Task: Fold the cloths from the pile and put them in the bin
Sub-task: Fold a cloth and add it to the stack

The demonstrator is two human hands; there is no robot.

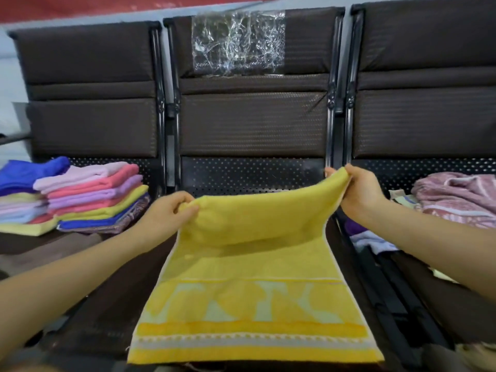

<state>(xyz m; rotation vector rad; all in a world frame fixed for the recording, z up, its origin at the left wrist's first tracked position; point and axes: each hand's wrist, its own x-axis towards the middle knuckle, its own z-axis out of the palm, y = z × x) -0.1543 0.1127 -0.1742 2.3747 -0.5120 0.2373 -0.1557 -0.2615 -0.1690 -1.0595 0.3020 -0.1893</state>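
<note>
A yellow towel [252, 299] with a pale patterned border lies stretched over the middle seat, its far edge lifted off the seat. My left hand [167, 210] pinches the far left corner. My right hand [357, 191] pinches the far right corner, held a little higher. The near end with the border rests flat at the seat's front. An unfolded pile of cloths [456, 200], pink striped on top, sits on the right seat. No bin is in view.
Two stacks of folded cloths [88, 194] in pink, lilac, yellow and blue stand on the left seat. Dark brown chair backs [252, 122] rise behind, with black metal frames [338, 103] between seats. Clear plastic [239, 41] is stuck on the middle back.
</note>
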